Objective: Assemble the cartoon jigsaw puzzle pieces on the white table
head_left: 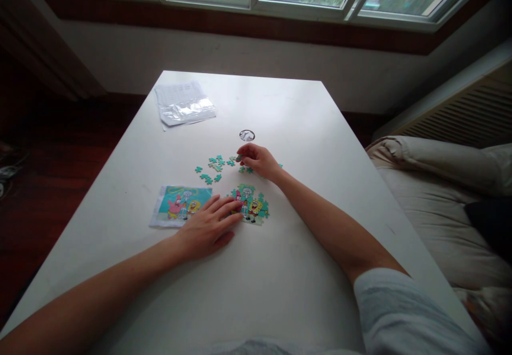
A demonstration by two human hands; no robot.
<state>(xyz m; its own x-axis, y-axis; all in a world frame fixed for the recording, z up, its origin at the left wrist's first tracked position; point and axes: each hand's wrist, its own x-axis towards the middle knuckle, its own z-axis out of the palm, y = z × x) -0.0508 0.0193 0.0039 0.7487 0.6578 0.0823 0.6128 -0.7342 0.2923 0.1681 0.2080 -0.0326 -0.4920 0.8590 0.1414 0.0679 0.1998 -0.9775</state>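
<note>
My left hand [210,226] lies flat on the table, its fingers stretched out. Its fingertips cover the left side of a partly joined jigsaw puzzle [255,211] with cartoon figures. Left of that, a picture card [170,204] shows the same figures on a teal ground; my left fingers overlap its right edge. Farther out, my right hand [258,160] pinches a small green puzzle piece [239,158] between thumb and fingers. Loose teal puzzle pieces [217,167] are scattered left of my right hand, and a few show beneath and behind it.
A clear plastic sleeve with papers [186,104] rests at the far left of the white table [276,104]. Beyond my right hand is a round hole [247,135] in the tabletop. A cushioned seat [420,195] stands along the right side, and a window is beyond the far edge.
</note>
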